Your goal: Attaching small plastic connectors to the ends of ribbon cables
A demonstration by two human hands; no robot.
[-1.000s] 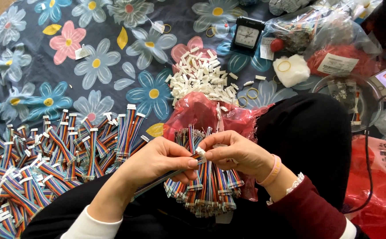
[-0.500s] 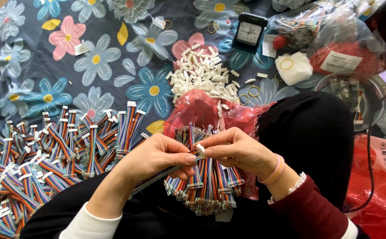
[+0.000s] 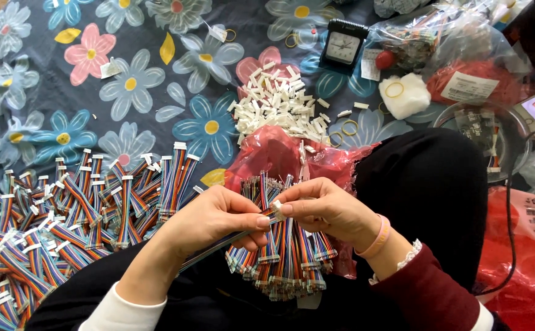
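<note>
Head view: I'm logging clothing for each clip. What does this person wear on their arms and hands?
Both hands are bare. The left hand has a white cuff under a black sleeve. The right hand has a pink wristband, then a white lace cuff under a dark red sleeve.

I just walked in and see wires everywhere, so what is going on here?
A person sits over a flowered cloth. Their left hand holds a flat rainbow ribbon cable, and their right hand pinches a small white connector at its end. A bundle of loose cables lies in their lap on a red bag. A pile of cables with white ends lies to their left, and a heap of white connectors sits ahead, near a small clock.
</note>
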